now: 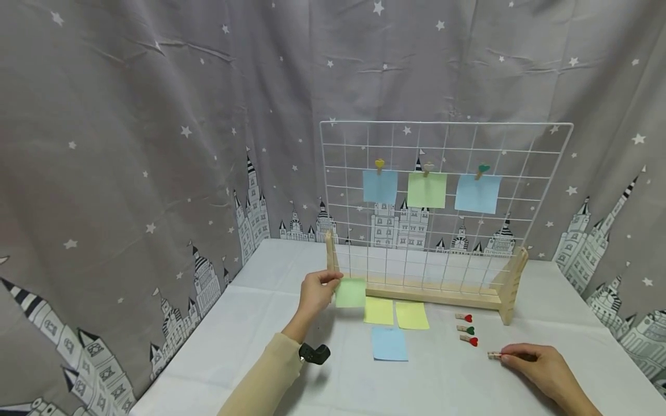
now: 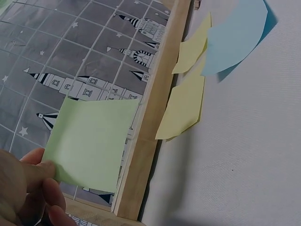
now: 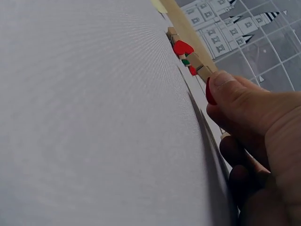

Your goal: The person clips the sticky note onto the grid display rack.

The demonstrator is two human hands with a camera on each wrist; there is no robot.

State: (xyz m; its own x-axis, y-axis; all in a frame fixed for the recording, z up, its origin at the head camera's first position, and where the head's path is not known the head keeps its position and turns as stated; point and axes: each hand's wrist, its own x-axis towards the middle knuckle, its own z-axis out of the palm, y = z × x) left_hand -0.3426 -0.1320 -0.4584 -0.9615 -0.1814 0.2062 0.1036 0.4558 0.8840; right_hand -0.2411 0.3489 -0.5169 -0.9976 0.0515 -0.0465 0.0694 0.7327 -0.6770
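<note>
My left hand pinches a green sticky note by its upper left corner, at the left end of the wooden stand. In the left wrist view the note hangs flat in front of the wire grid, between thumb and fingers. My right hand pinches a small wooden clothespin over the right of the table. The right wrist view shows that clothespin between thumb and forefinger, with a red heart partly covered by the thumb. Three more clothespins with red and green hearts lie left of that hand.
A white wire grid stands in a wooden base. Clothespins hold a blue note, a green note and another blue note on it. Two yellow notes and a blue note lie before it.
</note>
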